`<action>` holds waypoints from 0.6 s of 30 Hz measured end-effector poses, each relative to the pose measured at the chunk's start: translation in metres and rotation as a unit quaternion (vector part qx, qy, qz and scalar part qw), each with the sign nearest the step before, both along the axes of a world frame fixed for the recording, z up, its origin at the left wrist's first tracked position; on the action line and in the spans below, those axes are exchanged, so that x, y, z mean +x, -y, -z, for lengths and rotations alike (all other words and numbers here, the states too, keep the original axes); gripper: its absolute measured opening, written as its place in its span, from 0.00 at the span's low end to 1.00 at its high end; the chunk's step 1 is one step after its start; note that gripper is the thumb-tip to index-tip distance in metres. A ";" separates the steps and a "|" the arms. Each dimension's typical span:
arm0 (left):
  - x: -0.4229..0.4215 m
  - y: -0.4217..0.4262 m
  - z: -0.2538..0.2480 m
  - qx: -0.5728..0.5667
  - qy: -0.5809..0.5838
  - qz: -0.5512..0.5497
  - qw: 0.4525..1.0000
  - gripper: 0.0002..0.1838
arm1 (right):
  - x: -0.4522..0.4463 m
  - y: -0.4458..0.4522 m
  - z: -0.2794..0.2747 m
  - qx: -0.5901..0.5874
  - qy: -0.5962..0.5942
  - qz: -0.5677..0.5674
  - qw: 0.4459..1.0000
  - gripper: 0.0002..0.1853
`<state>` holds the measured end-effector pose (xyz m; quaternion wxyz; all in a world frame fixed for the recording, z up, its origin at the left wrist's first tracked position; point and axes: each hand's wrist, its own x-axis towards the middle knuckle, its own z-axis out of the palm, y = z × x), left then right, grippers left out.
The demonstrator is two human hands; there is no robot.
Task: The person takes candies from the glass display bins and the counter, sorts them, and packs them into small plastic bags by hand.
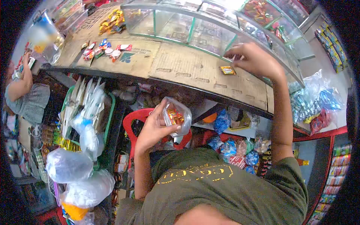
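The cardboard-covered counter (168, 56) crosses the upper frame, a glass case (212, 28) along its far side. Upper right, the right hand (258, 62) hangs over it, fingers curled; whether they grasp anything, I can't tell. Mid-frame, the left hand (153, 125) grasps a plastic bag (186, 112) of small packets (175, 117); should that grip slacken, they might spill. An orange packet (227, 70) lies under the right fingertips, where a clumsy brush could flick it away.

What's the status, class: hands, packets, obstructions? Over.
Left hand holding plastic bag, wrapped packets inside. Right hand beside orange packet on cardboard. Nothing visibly between them.
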<state>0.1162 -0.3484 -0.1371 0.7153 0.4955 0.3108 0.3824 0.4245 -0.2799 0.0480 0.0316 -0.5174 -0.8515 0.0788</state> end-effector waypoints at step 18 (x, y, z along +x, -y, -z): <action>0.003 0.003 0.000 -0.018 -0.033 0.000 0.999 0.51 | -0.008 0.015 0.056 0.041 -0.284 0.107 0.952 0.14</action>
